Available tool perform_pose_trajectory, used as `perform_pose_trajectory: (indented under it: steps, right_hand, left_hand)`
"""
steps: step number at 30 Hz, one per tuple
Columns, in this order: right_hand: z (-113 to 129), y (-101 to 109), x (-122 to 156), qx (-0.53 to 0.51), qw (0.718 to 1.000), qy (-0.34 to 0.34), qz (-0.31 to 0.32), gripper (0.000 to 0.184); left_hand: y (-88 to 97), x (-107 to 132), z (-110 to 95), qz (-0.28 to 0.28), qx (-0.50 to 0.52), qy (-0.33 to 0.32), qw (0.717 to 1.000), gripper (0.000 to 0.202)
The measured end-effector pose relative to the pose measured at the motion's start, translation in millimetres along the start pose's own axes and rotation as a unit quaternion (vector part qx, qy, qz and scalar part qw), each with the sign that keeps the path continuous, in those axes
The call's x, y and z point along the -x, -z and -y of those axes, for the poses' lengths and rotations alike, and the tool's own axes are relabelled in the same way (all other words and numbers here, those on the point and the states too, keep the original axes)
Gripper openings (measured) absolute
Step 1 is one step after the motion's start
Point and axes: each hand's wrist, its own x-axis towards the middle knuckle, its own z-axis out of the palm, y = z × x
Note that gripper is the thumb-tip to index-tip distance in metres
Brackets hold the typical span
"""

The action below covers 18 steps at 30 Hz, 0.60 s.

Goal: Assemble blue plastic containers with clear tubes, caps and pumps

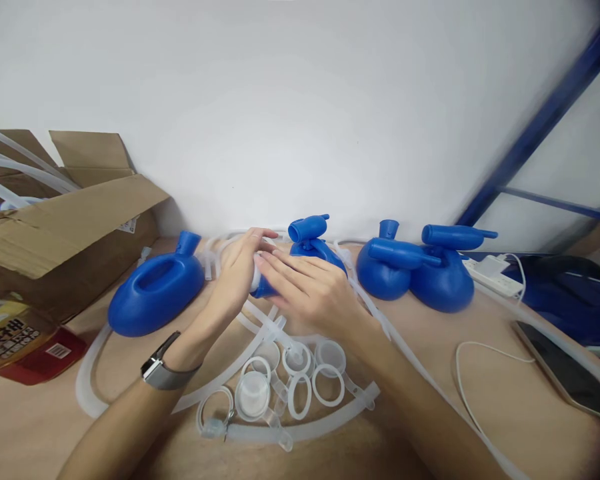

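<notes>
Both of my hands meet above the middle of the table, around a small blue piece [263, 289] with a white rim or cap [255, 277]. Most of that piece is hidden by the fingers. My left hand [240, 261], with a watch on the wrist, is curled against its left side. From the right, my right hand [325, 290] lays its fingers together over it. Below the hands lie several translucent lids [254, 396] and white rings [300, 396], some overlapping. Just behind the right hand is a blue bottle [325, 252] with a blue tubular spout [307, 229] on top.
A blue handled bottle [155, 297] lies left; two more, one here [443, 287], stand right with spouts on them. Clear hoses [300, 435] cross the table. An open carton [80, 247] and a red-labelled jar [35, 350] are left; a phone [565, 363] and power strip [495, 277] right.
</notes>
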Motion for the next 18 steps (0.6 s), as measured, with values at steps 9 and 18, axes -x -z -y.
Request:
perform_pose_trajectory:
  steps: [9, 18]
  right_hand:
    - [-4.7, -1.9, 1.3, 0.044, 0.999, -0.010, -0.025, 0.035]
    - [-8.4, -6.2, 3.6, 0.055, 0.995, -0.055, -0.056, 0.034]
  left_hand:
    - [-3.7, -3.0, -1.3, 0.009, 0.062, 0.028, 0.998, 0.037]
    - [-12.7, 1.8, 2.0, 0.009, 0.094, -0.024, 0.995, 0.039]
